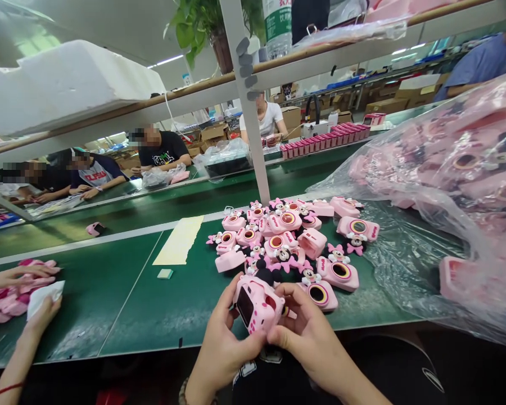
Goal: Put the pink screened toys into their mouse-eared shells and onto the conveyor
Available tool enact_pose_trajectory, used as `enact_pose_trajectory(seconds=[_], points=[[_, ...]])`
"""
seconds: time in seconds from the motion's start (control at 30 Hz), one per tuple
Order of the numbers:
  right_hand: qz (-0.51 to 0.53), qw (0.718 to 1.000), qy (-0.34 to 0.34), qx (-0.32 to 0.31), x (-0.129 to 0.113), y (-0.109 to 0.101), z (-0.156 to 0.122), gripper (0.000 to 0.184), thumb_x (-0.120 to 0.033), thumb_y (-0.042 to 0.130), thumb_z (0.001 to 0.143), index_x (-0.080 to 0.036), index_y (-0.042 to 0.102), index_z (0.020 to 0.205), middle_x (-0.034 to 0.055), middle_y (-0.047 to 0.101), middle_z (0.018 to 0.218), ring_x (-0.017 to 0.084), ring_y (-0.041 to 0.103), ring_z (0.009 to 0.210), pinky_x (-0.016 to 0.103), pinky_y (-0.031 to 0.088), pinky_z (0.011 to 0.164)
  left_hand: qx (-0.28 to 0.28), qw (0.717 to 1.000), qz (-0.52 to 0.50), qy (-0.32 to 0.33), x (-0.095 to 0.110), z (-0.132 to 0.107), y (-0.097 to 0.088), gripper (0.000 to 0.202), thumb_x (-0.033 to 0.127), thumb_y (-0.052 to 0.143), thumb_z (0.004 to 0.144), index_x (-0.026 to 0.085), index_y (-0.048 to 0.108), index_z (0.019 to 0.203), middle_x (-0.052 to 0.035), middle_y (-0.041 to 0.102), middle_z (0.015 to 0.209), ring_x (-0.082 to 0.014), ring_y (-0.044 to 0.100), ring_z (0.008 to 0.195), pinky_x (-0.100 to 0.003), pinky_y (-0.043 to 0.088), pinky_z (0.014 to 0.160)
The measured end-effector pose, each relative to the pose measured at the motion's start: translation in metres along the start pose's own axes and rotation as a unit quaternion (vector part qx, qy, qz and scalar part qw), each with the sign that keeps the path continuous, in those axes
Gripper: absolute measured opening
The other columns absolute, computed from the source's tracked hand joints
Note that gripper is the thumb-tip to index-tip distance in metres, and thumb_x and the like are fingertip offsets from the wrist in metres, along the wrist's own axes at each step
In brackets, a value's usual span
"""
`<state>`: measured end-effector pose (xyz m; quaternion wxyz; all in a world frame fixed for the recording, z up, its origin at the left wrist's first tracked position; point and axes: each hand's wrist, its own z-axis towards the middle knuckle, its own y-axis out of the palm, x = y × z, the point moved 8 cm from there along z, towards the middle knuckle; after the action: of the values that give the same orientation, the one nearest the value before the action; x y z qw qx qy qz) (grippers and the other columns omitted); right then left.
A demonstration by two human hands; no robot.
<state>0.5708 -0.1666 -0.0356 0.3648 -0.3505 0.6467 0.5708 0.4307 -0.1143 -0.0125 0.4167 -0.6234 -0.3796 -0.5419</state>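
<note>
Left hand (pixel 221 346) and right hand (pixel 307 337) clamped together on one pink plastic toy camera (pixel 257 304); a loose pile of pink cartoon-eared toy cameras (pixel 278 230) on the green bench (pixel 185 298), many more inside a clear plastic bag (pixel 447 169).

We can see here a factory workshop: many workers (pixel 160 149) sit along a long green table (pixel 122 298), pink toy cameras (pixel 339 274) lie on it in great number, more fill a plastic bag (pixel 405 253), and cardboard boxes (pixel 388 106) stand behind.
</note>
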Motion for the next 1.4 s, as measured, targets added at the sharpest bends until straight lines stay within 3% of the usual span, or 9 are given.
enact_pose_trajectory(seconds=[0.13, 0.27, 0.4, 0.57, 0.9, 1.03, 1.1, 1.23, 1.4], points=[[-0.030, 0.999, 0.007, -0.013, 0.003, -0.002, 0.002, 0.035, -0.033, 0.080, 0.080, -0.023, 0.048, 0.092, -0.0030, 0.051, 0.088, 0.013, 0.049, 0.081, 0.026, 0.043, 0.075, -0.047, 0.997, 0.053, 0.008, -0.004, 0.004, 0.009, 0.083, 0.040, 0.077, 0.073, 0.023, 0.039, 0.145, -0.0128, 0.048, 0.149, -0.0312, 0.060, 0.122, -0.043, 0.049, 0.107], [-0.073, 0.997, -0.035, -0.010, -0.001, -0.004, 0.003, 0.031, -0.042, 0.070, 0.089, -0.022, 0.046, 0.087, -0.0035, 0.045, 0.083, 0.013, 0.041, 0.076, 0.025, 0.039, 0.069, -0.030, 0.993, 0.112, 0.026, -0.003, 0.004, 0.009, 0.081, 0.041, 0.073, 0.076, 0.023, 0.035, 0.144, -0.0130, 0.049, 0.146, -0.0295, 0.061, 0.121, -0.047, 0.047, 0.109], [-0.063, 0.997, -0.051, 0.012, -0.003, -0.004, 0.003, 0.026, -0.044, 0.064, 0.093, -0.024, 0.046, 0.095, -0.0028, 0.046, 0.090, 0.012, 0.045, 0.079, 0.024, 0.041, 0.071, 0.011, 0.983, 0.178, 0.048, 0.010, 0.004, 0.007, 0.083, 0.044, 0.076, 0.072, 0.025, 0.035, 0.142, -0.0114, 0.052, 0.140, -0.0302, 0.057, 0.123, -0.050, 0.043, 0.110], [-0.029, 0.998, -0.058, 0.011, -0.009, -0.005, 0.007, 0.028, -0.042, 0.067, 0.092, -0.026, 0.048, 0.104, -0.0001, 0.054, 0.102, 0.015, 0.054, 0.094, 0.027, 0.047, 0.085, 0.059, 0.970, 0.227, 0.059, 0.030, 0.006, 0.007, 0.079, 0.044, 0.078, 0.070, 0.026, 0.040, 0.137, -0.0078, 0.056, 0.131, -0.0273, 0.058, 0.118, -0.046, 0.047, 0.104], [0.014, 1.000, 0.006, 0.016, 0.003, -0.014, 0.017, 0.034, -0.047, 0.070, 0.088, -0.025, 0.047, 0.100, -0.0028, 0.055, 0.091, 0.011, 0.053, 0.080, 0.025, 0.053, 0.073, 0.047, 0.950, 0.299, 0.071, 0.031, 0.017, 0.018, 0.077, 0.040, 0.075, 0.076, 0.028, 0.034, 0.140, -0.0067, 0.048, 0.130, -0.0220, 0.054, 0.120, -0.041, 0.048, 0.105], [0.033, 0.999, 0.021, 0.022, 0.001, -0.013, 0.020, 0.038, -0.045, 0.073, 0.087, -0.027, 0.048, 0.110, 0.0000, 0.060, 0.104, 0.012, 0.058, 0.082, 0.026, 0.054, 0.071, 0.037, 0.954, 0.291, 0.067, 0.032, 0.016, 0.017, 0.083, 0.045, 0.077, 0.074, 0.031, 0.032, 0.143, -0.0071, 0.045, 0.137, -0.0249, 0.048, 0.130, -0.045, 0.044, 0.111], [0.040, 0.999, 0.020, 0.026, -0.002, -0.010, 0.021, 0.042, -0.045, 0.073, 0.087, -0.028, 0.049, 0.116, 0.0032, 0.061, 0.115, 0.014, 0.061, 0.088, 0.026, 0.054, 0.071, 0.038, 0.960, 0.273, 0.054, 0.032, 0.014, 0.016, 0.088, 0.046, 0.078, 0.074, 0.033, 0.029, 0.146, -0.0076, 0.042, 0.140, -0.0262, 0.051, 0.126, -0.043, 0.052, 0.101], [0.046, 0.998, 0.017, 0.039, -0.003, -0.007, 0.018, 0.044, -0.047, 0.072, 0.087, -0.029, 0.051, 0.122, 0.0067, 0.058, 0.131, 0.019, 0.063, 0.102, 0.030, 0.056, 0.077, 0.010, 0.982, 0.187, 0.010, 0.026, 0.011, 0.016, 0.082, 0.039, 0.070, 0.081, 0.038, 0.025, 0.149, -0.0088, 0.036, 0.146, -0.0211, 0.063, 0.101, -0.028, 0.059, 0.060], [0.038, 0.998, 0.014, 0.042, 0.006, -0.006, 0.016, 0.037, -0.046, 0.070, 0.089, -0.025, 0.056, 0.117, 0.0066, 0.064, 0.121, 0.020, 0.062, 0.107, 0.034, 0.054, 0.089, 0.006, 0.992, 0.128, -0.005, 0.021, 0.010, 0.018, 0.080, 0.033, 0.069, 0.081, 0.038, 0.027, 0.148, -0.0082, 0.041, 0.144, -0.0218, 0.064, 0.103, -0.031, 0.061, 0.069]])
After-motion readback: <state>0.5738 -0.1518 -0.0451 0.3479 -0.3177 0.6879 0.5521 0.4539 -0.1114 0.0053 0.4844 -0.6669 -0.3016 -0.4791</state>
